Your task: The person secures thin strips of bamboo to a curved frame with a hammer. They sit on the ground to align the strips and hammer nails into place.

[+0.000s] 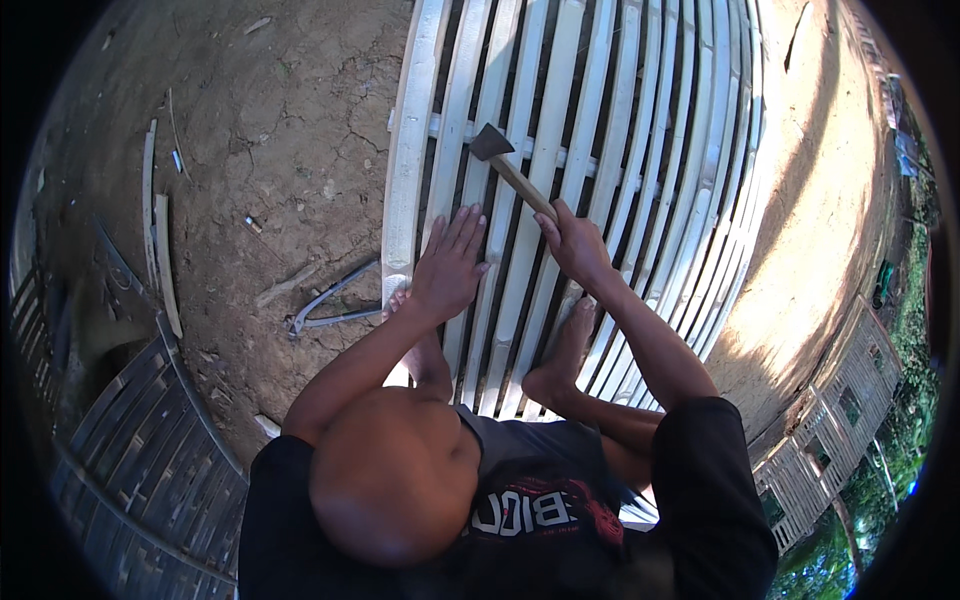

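A platform of long pale slats [508, 285], which look like split bamboo, lies under both hands. A crosspiece [556, 155] runs beneath them. My left hand [450, 262] rests flat on the slats near the left side, its fingers stretched forward and holding nothing. My right hand [577, 243] is closed round the wooden handle of a hatchet [522, 185]. The hatchet's dark, flared metal head points forward and left, over the slats ahead of my left fingertips. Whether the head touches the slats, I cannot tell. My bare feet stand on the slats behind the hands.
On the dirt ground left of the platform lies a bow saw [335, 294]. Farther left are thin strips [164, 262] and small scraps. A dark slatted panel [140, 450] is at lower left. A woven fence [835, 420] stands at right, beyond sunlit ground.
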A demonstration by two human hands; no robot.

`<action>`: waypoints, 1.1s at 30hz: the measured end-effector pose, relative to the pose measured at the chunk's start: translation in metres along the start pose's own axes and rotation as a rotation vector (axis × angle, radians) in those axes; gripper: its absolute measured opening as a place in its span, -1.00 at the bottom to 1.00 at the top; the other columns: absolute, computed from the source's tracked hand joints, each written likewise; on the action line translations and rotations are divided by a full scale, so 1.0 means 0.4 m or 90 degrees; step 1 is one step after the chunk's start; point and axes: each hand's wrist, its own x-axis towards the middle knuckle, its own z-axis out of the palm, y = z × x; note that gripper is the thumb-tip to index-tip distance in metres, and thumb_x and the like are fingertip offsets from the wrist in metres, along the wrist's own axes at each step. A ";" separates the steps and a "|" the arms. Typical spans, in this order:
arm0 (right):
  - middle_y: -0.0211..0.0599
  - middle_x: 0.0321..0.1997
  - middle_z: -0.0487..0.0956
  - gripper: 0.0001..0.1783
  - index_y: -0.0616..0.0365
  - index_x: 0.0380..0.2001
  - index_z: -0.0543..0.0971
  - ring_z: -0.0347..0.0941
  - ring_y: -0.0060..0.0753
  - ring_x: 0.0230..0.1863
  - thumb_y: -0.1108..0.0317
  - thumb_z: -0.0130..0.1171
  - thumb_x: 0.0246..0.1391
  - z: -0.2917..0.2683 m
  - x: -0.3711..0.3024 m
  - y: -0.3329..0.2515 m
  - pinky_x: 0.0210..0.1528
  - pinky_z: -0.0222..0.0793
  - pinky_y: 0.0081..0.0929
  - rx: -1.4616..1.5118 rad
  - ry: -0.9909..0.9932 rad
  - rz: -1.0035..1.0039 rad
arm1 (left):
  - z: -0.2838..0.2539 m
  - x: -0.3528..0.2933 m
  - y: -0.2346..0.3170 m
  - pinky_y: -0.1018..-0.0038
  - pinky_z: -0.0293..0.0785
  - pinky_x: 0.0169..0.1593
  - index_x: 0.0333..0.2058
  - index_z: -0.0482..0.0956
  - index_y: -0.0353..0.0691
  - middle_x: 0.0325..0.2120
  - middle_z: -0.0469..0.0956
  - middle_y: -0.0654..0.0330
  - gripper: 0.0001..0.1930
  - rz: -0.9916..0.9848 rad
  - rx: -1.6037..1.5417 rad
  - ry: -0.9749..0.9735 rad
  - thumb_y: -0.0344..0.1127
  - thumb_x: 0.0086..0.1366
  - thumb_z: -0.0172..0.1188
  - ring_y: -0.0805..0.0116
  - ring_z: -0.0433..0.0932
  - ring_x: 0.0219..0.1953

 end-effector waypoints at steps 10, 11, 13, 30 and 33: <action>0.03 -0.65 0.49 -0.69 0.19 -0.20 0.40 0.53 0.23 -0.54 0.13 0.07 0.36 -0.087 -0.026 0.031 -0.52 0.33 -0.03 0.195 0.275 -0.047 | 0.024 0.001 0.044 0.02 -0.29 0.50 0.40 0.07 -0.36 0.46 -0.04 -0.02 -0.29 0.086 0.016 -0.035 0.01 0.45 -0.08 0.11 -0.12 0.52; 0.04 -0.65 0.49 -0.70 0.20 -0.19 0.40 0.53 0.24 -0.53 0.14 0.08 0.36 -0.059 -0.026 0.047 -0.52 0.33 -0.02 0.222 0.322 -0.065 | 0.027 0.000 0.051 0.02 -0.28 0.50 0.40 0.07 -0.36 0.46 -0.04 -0.02 -0.29 0.088 0.019 -0.046 0.01 0.45 -0.08 0.11 -0.12 0.52; 0.09 -0.64 0.50 -0.68 0.21 -0.21 0.36 0.50 0.33 -0.50 0.13 0.04 0.37 -0.037 0.003 0.070 -0.48 0.33 0.06 0.087 0.212 -0.021 | 0.028 0.000 0.056 0.02 -0.28 0.50 0.39 0.08 -0.36 0.46 -0.04 -0.02 -0.28 0.090 0.043 -0.066 0.02 0.44 -0.07 0.11 -0.12 0.52; -0.13 -0.61 0.44 -0.48 0.25 -0.26 0.41 0.39 -0.12 -0.58 -0.08 -0.12 0.42 -0.122 -0.010 0.018 -0.44 0.34 -0.16 0.226 0.024 0.062 | 0.026 -0.001 0.054 0.07 -0.26 0.50 0.38 0.11 -0.38 0.46 -0.04 -0.04 -0.27 0.074 0.091 -0.068 -0.02 0.41 0.00 0.10 -0.11 0.51; -0.42 -0.63 0.35 -0.40 0.25 -0.22 0.47 0.25 -0.56 -0.60 -0.16 -0.18 0.43 -0.155 -0.005 0.011 -0.52 0.26 -0.36 0.263 -0.008 0.094 | 0.028 0.001 0.054 0.07 -0.26 0.50 0.38 0.12 -0.39 0.46 -0.05 -0.04 -0.28 0.085 0.084 -0.050 -0.03 0.40 0.01 0.10 -0.11 0.51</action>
